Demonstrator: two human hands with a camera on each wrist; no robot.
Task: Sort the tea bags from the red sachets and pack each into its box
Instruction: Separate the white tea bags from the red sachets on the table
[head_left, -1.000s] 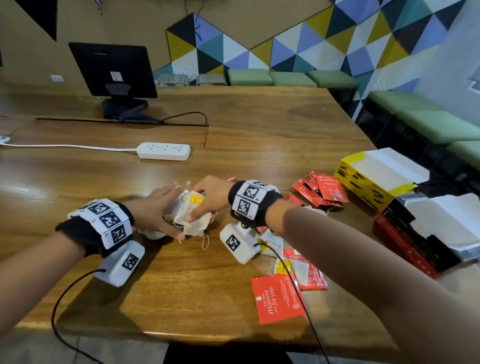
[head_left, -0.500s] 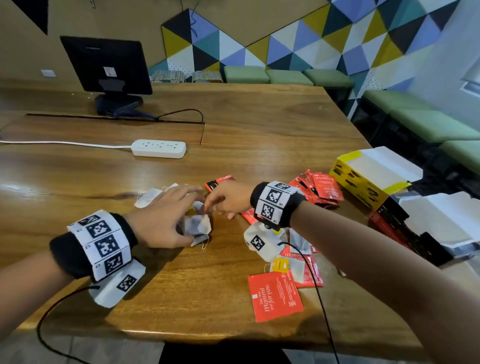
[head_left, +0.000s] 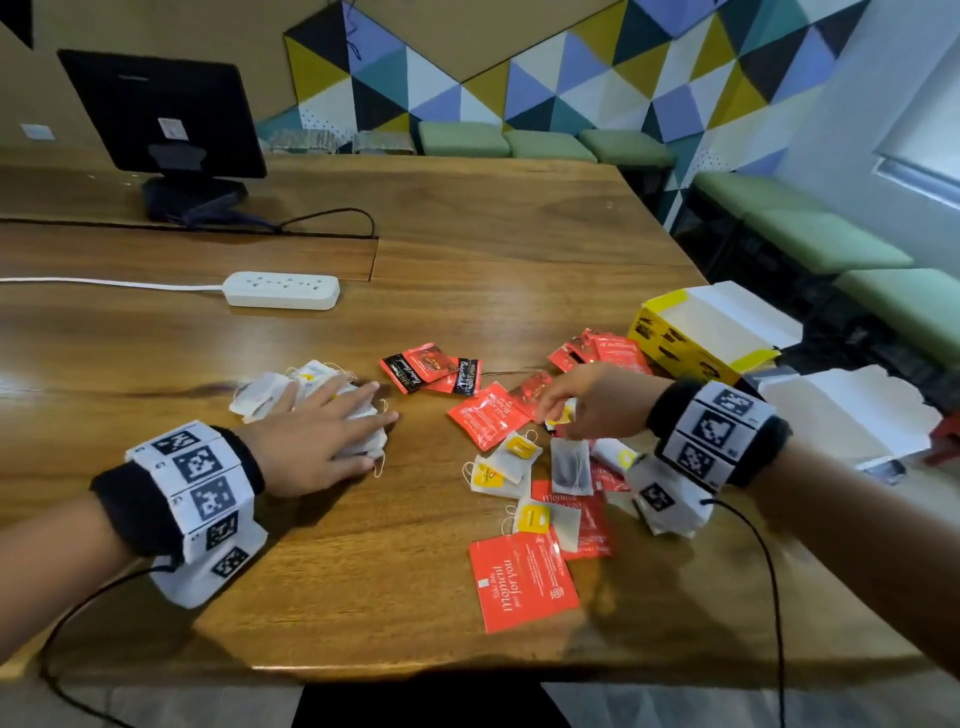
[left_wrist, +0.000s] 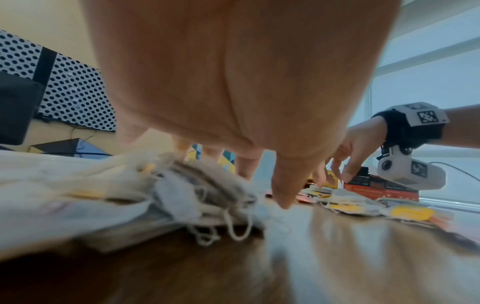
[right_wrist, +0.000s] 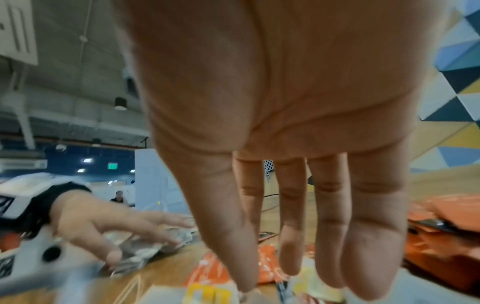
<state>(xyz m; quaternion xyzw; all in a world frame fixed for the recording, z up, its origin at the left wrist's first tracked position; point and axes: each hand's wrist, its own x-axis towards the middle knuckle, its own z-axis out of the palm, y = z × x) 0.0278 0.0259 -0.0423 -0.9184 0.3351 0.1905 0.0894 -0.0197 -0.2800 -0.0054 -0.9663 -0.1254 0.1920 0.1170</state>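
A pile of white tea bags (head_left: 265, 392) lies at the table's left middle. My left hand (head_left: 358, 415) rests flat on it, fingers straight; in the left wrist view the pile (left_wrist: 130, 195) sits under the palm. My right hand (head_left: 558, 415) hovers over the mixed scatter with its straight fingers (right_wrist: 291, 257) pointing down at a yellow-tagged tea bag (right_wrist: 207, 294), holding nothing. Loose tea bags (head_left: 571, 465) and red sachets (head_left: 488, 421) lie mixed below it. A large red sachet (head_left: 522, 582) lies nearest me. The open yellow box (head_left: 680, 343) and the red box (left_wrist: 376, 188) stand at the right.
A white power strip (head_left: 283, 291) with its cable lies at the middle left, and a black monitor (head_left: 161, 109) stands at the back left. More red sachets (head_left: 608, 348) are heaped beside the yellow box. The table's near edge (head_left: 415, 670) is close below the sachets.
My right hand left the tea bag pile and moved right to the mixed scatter. My left hand flattened onto the pile, which now lies on the table.
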